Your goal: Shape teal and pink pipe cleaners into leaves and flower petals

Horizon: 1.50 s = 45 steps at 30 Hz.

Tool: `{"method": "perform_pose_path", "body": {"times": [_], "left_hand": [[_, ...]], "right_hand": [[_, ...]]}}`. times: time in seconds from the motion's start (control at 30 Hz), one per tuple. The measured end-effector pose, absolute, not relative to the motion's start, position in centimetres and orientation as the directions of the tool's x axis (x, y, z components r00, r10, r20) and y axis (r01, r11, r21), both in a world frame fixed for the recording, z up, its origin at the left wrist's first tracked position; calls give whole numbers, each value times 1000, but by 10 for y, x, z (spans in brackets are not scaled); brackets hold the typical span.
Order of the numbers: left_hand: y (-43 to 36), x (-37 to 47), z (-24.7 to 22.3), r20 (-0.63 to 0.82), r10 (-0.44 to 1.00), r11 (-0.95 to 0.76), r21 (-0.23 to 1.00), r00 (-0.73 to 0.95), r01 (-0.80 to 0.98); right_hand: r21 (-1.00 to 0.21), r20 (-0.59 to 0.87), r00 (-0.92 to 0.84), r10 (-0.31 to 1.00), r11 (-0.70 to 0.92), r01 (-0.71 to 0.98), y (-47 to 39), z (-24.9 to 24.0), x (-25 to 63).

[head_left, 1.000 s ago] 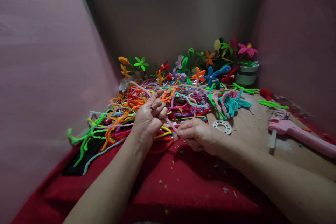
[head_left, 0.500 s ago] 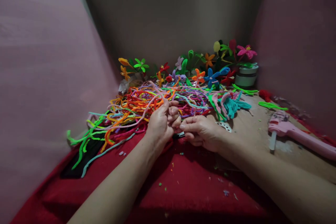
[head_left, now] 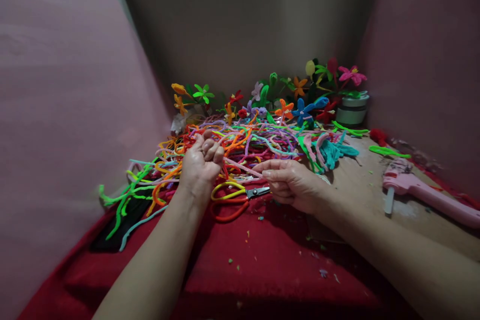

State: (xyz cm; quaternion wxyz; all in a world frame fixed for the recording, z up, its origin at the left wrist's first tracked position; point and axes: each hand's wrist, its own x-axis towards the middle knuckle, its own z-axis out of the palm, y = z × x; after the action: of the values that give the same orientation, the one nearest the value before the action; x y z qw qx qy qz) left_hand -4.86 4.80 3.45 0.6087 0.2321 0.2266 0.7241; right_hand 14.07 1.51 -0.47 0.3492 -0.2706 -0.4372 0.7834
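Observation:
A pale pink pipe cleaner (head_left: 243,167) is stretched between my two hands in front of the heap. My left hand (head_left: 203,157) is closed around its left part, fingers curled in. With thumb and forefinger, my right hand (head_left: 287,180) pinches the other end. Just below the pipe cleaner lie scissors (head_left: 230,201) with one yellow and one red handle loop, blades pointing right and their tips close to my right hand. Behind both hands spreads a tangled heap of coloured pipe cleaners (head_left: 262,142).
A pink glue gun (head_left: 431,195) lies on the brown board (head_left: 352,180) at the right. Turquoise and pink bent pieces (head_left: 332,150) sit beside the heap. Pipe-cleaner flowers (head_left: 303,111) and a pale green pot (head_left: 351,110) stand at the back. Small scraps dot the red cloth (head_left: 270,270).
My left hand has moved left, away from my right hand, so the pink pipe cleaner now shows between them. The scissors beneath have come into view. My right hand has barely shifted.

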Motion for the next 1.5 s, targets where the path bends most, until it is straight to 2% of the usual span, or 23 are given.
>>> {"method": "perform_pose_path", "body": {"times": [0.13, 0.23, 0.33, 0.4, 0.5, 0.6, 0.67, 0.73, 0.83, 0.97, 1.07, 1.13, 1.33, 1.5], "left_hand": [[48, -54, 39, 94, 971, -229, 620, -219, -750], [48, -59, 41, 122, 971, -236, 623, -205, -746], [49, -66, 41, 126, 973, -229, 586, -191, -777], [51, -68, 41, 119, 973, -230, 554, -197, -800], [53, -63, 40, 119, 969, -245, 546, -215, -801], [51, -49, 35, 112, 985, -173, 666, -133, -726], [48, -40, 30, 104, 994, -93, 812, -15, -575], [43, -36, 25, 127, 990, -98, 927, 57, -362], [38, -35, 22, 127, 988, -112, 981, 86, -158], [37, -34, 23, 134, 991, -136, 956, -27, -258], [40, -31, 22, 149, 978, -195, 901, -146, -387], [42, -29, 20, 154, 969, -225, 872, -193, -435], [38, -16, 14, 135, 985, -170, 864, -108, -474], [29, 0, 5, 120, 991, -79, 893, 66, -443]], "right_hand": [[-912, -145, -629, 764, -350, -214, 10, -6, 135], [-952, -193, -606, 772, -297, -76, 6, -5, 130], [-964, -242, -563, 790, -261, 47, 6, -3, 127], [-967, -238, -545, 804, -251, 52, 8, -4, 129], [-965, -199, -524, 828, -257, -41, 13, -7, 133], [-958, -164, -488, 857, -255, -128, 17, -9, 137], [-956, -162, -474, 865, -256, -141, 19, -9, 139], [-955, -161, -466, 870, -256, -148, 21, -9, 141], [-943, -134, -457, 879, -255, -214, 25, -9, 144], [-820, -109, -359, 927, -288, -495, 34, -9, 147], [-659, -206, -213, 955, -296, -691, 39, -10, 148], [-612, -258, -189, 948, -311, -727, 39, -10, 147], [-735, -88, -297, 951, -263, -625, 28, -11, 140], [-735, 34, -263, 964, -154, -660, 27, -14, 137]]}}
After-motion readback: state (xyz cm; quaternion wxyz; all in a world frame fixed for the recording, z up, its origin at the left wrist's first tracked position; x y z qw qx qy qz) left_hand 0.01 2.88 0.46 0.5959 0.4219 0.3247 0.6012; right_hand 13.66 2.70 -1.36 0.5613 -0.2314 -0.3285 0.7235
